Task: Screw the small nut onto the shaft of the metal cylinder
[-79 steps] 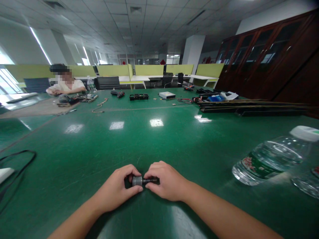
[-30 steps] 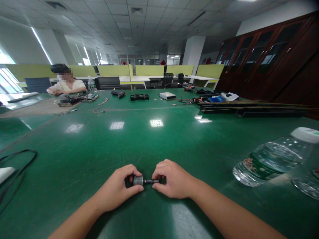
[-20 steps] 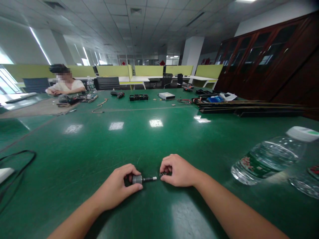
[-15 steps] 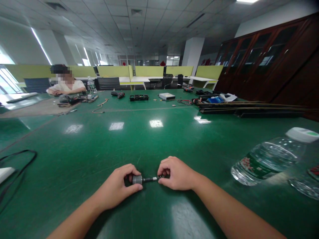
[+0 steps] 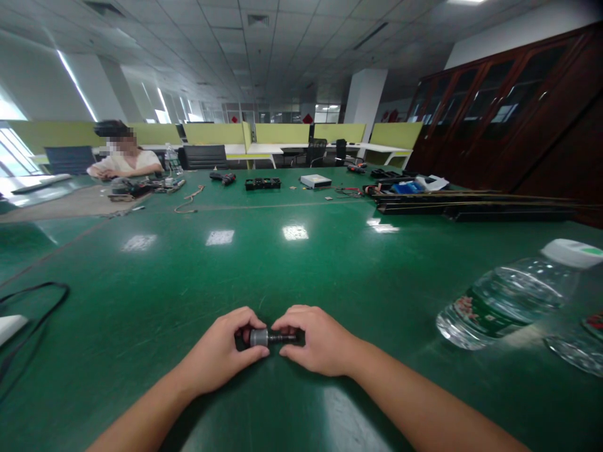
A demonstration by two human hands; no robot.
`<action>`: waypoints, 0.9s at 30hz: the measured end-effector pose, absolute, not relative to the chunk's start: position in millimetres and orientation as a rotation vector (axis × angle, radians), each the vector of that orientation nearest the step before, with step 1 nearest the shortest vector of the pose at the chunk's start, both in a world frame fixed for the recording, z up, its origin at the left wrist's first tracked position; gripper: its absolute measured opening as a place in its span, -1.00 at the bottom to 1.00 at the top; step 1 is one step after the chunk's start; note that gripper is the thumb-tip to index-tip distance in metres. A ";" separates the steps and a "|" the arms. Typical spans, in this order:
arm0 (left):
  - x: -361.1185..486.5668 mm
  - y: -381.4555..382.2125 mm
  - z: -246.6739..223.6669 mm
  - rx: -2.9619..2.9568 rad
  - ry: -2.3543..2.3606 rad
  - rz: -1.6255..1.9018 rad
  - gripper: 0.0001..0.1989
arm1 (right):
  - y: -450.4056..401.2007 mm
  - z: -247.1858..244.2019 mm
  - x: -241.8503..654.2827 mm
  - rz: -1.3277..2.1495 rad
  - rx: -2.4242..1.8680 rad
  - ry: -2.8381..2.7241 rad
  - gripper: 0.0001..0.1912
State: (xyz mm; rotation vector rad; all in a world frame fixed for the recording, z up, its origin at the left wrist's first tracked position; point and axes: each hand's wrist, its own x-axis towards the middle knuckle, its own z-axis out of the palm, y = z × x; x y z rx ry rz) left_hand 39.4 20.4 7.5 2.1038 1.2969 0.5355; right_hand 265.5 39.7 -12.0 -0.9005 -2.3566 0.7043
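Note:
Low over the green table, my left hand [image 5: 217,349] is closed around a grey metal cylinder [image 5: 259,338], thumb on the near side and fingers on the far side. A thin dark shaft [image 5: 281,338] sticks out of the cylinder to the right, lying roughly level. My right hand [image 5: 320,340] curves around the shaft's outer end, thumb and forefinger apart with the shaft showing between them. Its fingertips are close to the cylinder, and whether one touches the shaft is hard to tell. The inner fingers of both hands are partly hidden.
A water bottle [image 5: 509,301] lies tilted at the right. A black cable [image 5: 59,287] curls at the left edge. Farther back are a power drill [image 5: 223,179], a silver box [image 5: 315,182] and long black strips [image 5: 475,204]. Another person [image 5: 125,160] sits at the far left.
My right hand has moved left toward the cylinder, and its pinch has opened. The coiled spring-like piece that was at its fingertips now seems to sit along the shaft. My left hand has stayed put.

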 end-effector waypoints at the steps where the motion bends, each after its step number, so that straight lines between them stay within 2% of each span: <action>1: 39.5 20.2 7.1 2.101 1.296 0.537 -0.84 | 38.8 -13.2 262.8 0.722 -0.883 -2.342 -0.70; 11: 45.5 22.5 14.2 2.040 1.358 0.534 -0.84 | 41.0 -16.8 264.2 0.718 -0.888 -2.328 -0.83; 19: 51.1 31.3 15.2 2.009 1.355 0.460 -0.81 | 42.2 -16.2 269.1 0.611 -0.925 -2.343 -0.86; 27: 48.0 28.0 7.4 2.104 1.288 0.546 -0.83 | 43.5 -16.4 267.1 0.587 -0.927 -2.362 -0.85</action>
